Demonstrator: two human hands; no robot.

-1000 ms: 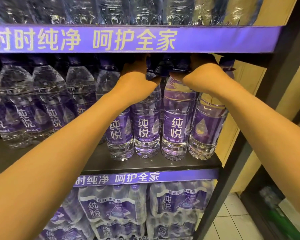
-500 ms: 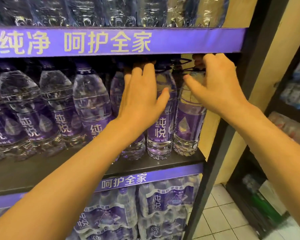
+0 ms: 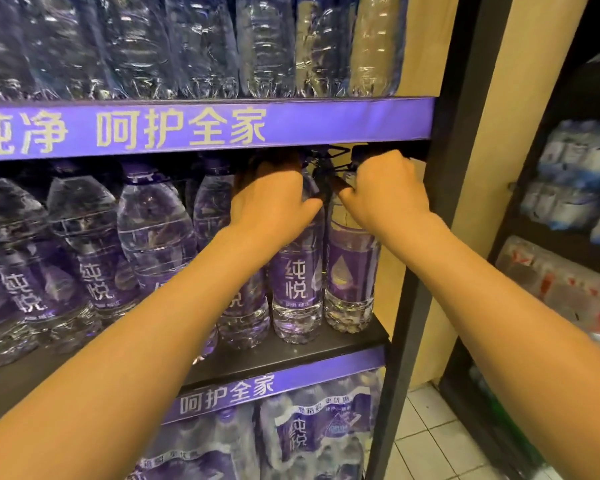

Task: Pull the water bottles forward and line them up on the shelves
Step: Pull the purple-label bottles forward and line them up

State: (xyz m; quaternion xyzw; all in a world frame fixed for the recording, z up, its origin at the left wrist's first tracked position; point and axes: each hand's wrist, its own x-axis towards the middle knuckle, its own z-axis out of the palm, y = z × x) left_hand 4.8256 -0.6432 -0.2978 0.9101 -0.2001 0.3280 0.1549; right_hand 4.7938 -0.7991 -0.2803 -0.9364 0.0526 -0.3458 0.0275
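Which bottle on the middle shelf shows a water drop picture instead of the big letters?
The last bottle at the right end, beside the black post. Its purple label faces out with a pale drop, while its neighbours show white characters. The right hand grips its top.

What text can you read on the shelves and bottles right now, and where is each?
"纯净 呵护全家": upper shelf strip, cut off at the left.
"呵护全家": lower shelf strip.
"纯悦": label of the front bottle, and neighbouring bottles.
"纯悦": wrapped bottle pack below; its smaller print is blurred.
Fine print under the bottle labels: too small to read.
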